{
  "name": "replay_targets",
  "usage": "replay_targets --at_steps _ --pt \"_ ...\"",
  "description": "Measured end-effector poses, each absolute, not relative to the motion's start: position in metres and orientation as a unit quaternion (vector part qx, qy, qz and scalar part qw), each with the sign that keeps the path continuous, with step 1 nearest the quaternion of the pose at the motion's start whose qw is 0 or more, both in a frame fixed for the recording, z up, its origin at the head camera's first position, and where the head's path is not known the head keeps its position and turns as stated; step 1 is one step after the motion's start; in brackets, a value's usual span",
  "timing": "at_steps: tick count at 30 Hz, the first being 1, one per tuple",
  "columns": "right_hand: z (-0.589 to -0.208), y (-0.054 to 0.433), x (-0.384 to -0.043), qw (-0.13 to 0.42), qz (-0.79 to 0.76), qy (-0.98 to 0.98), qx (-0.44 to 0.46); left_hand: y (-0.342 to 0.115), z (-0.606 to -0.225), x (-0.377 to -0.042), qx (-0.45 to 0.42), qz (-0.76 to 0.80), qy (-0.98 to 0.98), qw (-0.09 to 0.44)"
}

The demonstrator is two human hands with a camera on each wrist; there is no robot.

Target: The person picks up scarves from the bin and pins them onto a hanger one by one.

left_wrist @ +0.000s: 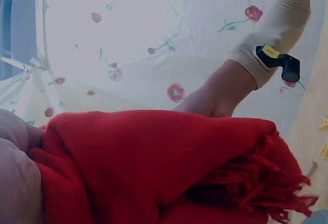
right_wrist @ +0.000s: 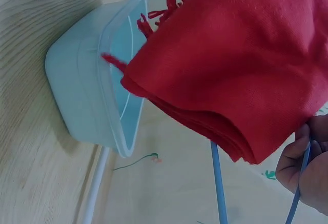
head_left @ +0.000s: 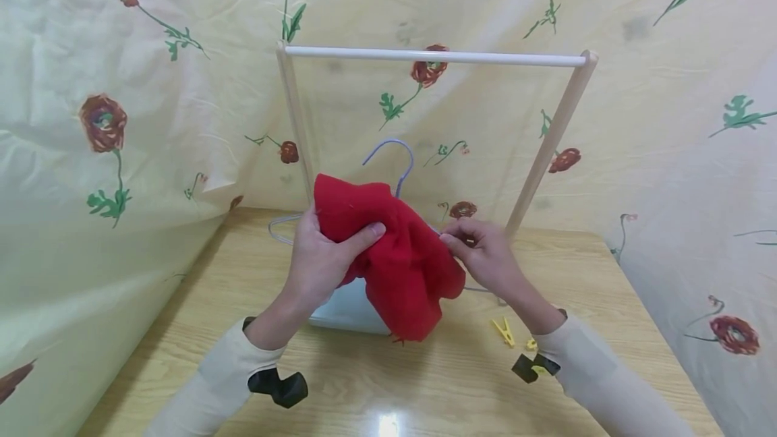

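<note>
A red fringed cloth (head_left: 397, 248), bunched and folded, hangs over a blue wire hanger whose hook (head_left: 411, 157) stands up behind it. My left hand (head_left: 322, 258) grips the cloth at its left side, thumb across the front. At the cloth's right edge, my right hand (head_left: 485, 258) pinches the hanger's thin wire. In the right wrist view, the right hand (right_wrist: 312, 167) has its fingers curled round the blue wire (right_wrist: 219, 183), seen below the cloth. Loose red fringe (left_wrist: 256, 183) shows at the cloth's end in the left wrist view.
Beneath the cloth stands a light blue plastic bin (head_left: 349, 312) on the wooden table (head_left: 340, 383). Behind is a rack with a white rod (head_left: 437, 56) and wooden posts. Yellow clothespins (head_left: 504, 332) lie by the right wrist. A wire loop (head_left: 273, 228) shows at the left.
</note>
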State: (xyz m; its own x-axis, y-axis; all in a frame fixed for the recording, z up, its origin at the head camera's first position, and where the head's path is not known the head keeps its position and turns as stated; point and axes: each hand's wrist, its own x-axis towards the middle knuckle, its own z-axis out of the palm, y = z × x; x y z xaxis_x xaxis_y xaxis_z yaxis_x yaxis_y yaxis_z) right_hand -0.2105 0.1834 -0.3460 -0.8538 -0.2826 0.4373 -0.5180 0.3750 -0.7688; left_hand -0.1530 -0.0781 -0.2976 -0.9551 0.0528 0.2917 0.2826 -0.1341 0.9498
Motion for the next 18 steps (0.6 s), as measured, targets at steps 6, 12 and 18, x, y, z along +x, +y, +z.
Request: replay_targets --at_steps 6,12,18 --pt "-0.340 0.185 -0.206 0.118 0.517 -0.812 0.243 -0.076 -0.304 -0.157 -0.128 -0.750 -0.642 0.089" --pt "-0.337 0.185 -0.204 0.122 0.520 -0.809 0.245 -0.074 -0.311 -0.159 -0.119 -0.745 -0.650 0.089" --pt "-0.333 0.187 -0.203 0.124 0.523 -0.804 0.253 -0.075 -0.315 -0.158 -0.114 -0.736 -0.662 0.085"
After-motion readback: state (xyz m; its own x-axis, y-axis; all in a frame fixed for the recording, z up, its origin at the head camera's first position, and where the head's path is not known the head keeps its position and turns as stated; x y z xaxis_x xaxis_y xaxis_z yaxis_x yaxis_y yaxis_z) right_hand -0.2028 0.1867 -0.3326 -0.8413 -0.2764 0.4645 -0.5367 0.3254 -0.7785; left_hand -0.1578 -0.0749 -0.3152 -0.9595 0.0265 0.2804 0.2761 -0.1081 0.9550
